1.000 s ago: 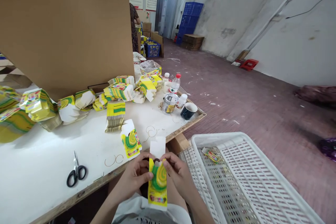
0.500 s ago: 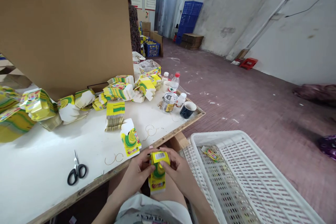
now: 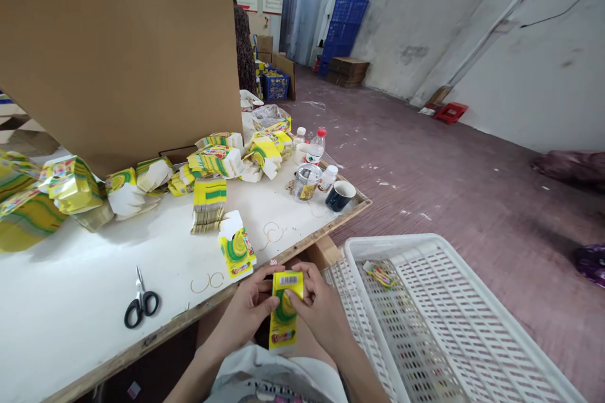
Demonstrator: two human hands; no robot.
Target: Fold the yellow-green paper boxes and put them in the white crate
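Both hands grip a small yellow and green carton (image 3: 285, 312) over my lap, just below the table's front edge. My left hand (image 3: 248, 312) pinches its left side. My right hand (image 3: 321, 308) presses on the folded top flap, where a barcode shows. Another carton of the same print (image 3: 236, 250) stands on the white table (image 3: 85, 302) with its white flap up. A bundle of flat cartons (image 3: 208, 204) lies behind it.
Black scissors (image 3: 140, 303) and loose rubber bands (image 3: 208, 281) lie on the table. Heaps of flat cartons (image 3: 70, 192) lean against a big cardboard sheet (image 3: 118, 50). Bottles, a jar and a dark mug (image 3: 339, 195) stand at the table's right corner. A white slatted crate (image 3: 439, 321) sits at my right. A person stands far back.
A second ago the carton's white top flap stood open between my fingers. It has been folded down and shut, with the barcode on top. The hands stay in place.
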